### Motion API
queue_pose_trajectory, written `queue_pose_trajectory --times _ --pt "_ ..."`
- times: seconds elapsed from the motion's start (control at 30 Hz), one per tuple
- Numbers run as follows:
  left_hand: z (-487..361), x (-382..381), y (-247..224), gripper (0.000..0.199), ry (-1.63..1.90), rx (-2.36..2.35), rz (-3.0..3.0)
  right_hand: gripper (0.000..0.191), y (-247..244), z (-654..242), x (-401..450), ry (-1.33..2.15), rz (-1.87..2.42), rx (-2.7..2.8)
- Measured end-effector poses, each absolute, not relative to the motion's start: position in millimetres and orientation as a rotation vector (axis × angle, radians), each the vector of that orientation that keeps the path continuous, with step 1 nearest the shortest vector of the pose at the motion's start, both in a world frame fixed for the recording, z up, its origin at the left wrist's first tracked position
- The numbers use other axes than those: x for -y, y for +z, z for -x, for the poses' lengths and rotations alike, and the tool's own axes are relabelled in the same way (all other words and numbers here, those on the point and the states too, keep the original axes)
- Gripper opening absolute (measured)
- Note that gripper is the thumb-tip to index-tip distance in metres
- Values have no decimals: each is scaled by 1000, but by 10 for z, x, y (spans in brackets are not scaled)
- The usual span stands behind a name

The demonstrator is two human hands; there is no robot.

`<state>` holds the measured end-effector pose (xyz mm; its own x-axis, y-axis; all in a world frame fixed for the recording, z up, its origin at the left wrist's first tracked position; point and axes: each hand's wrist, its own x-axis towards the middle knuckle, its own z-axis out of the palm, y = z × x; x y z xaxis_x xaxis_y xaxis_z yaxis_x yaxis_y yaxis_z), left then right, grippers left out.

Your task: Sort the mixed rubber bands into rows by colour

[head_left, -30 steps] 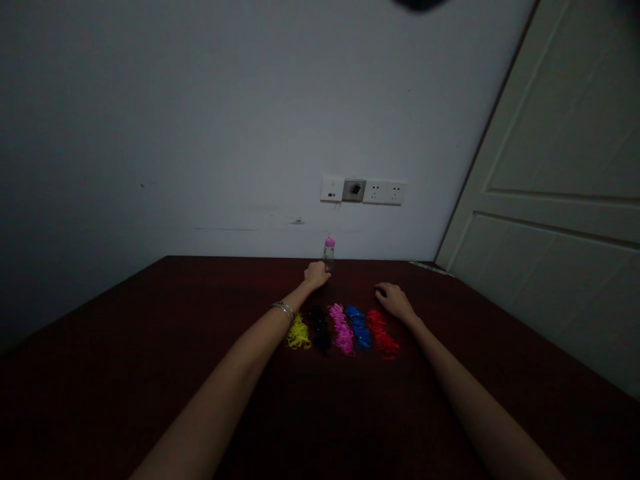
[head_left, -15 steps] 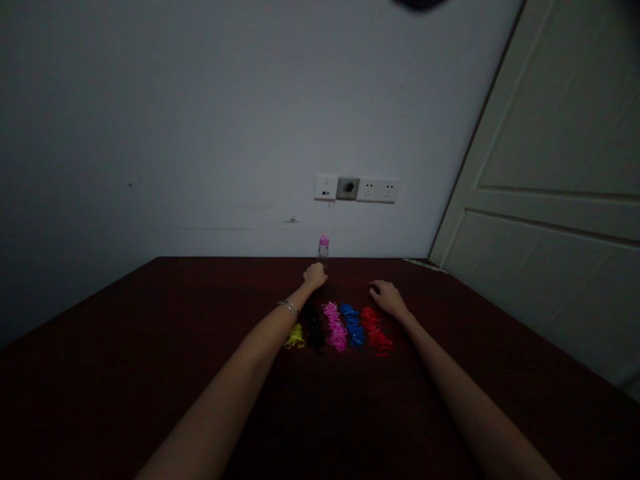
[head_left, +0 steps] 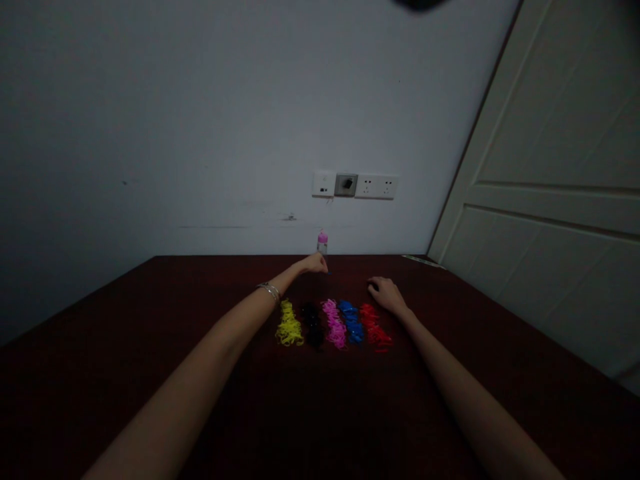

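Note:
My left hand [head_left: 316, 263] is closed beside the foot of a clear bottle with a pink cap [head_left: 323, 239] and partly covers it. At its fingertips shows a small blue band [head_left: 329, 273], too small to see in detail. My right hand [head_left: 384, 292] rests on the table with loosely bent fingers apart, holding nothing visible. Between my forearms lie rows of small rubber bands: yellow bands [head_left: 289, 325], black bands [head_left: 314, 327], pink bands [head_left: 334, 325], blue bands [head_left: 353, 323] and red bands [head_left: 374, 327]. The red row is nearest my right hand.
The dark red table [head_left: 320, 407] reaches back to a pale wall [head_left: 200, 120]. Sockets and switches [head_left: 355, 185] sit on the wall above the bottle. A panelled door [head_left: 545, 160] stands at the right. A pale strip [head_left: 423, 261] lies at the table's back right edge.
My left forearm has swung left, uncovering the yellow row. The left hand has turned by the bottle, and a bit of blue now shows at its fingertips. My right hand stays put.

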<state>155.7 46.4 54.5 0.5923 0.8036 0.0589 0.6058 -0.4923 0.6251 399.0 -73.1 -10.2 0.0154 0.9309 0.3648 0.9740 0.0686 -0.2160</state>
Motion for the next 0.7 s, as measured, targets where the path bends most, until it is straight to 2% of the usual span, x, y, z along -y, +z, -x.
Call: queue_pose_trajectory --times 0.2,0.47,0.7 --pt "-1736 -144 776 4 150 -856 -2269 35 -118 -4008 708 -134 1888 1939" --pt "-1941 228 700 8 -107 -706 -2302 35 -116 -3997 714 -151 1888 1937" --pt "-1923 345 700 12 -153 -648 -2294 35 -94 -3975 739 -145 1891 1942"
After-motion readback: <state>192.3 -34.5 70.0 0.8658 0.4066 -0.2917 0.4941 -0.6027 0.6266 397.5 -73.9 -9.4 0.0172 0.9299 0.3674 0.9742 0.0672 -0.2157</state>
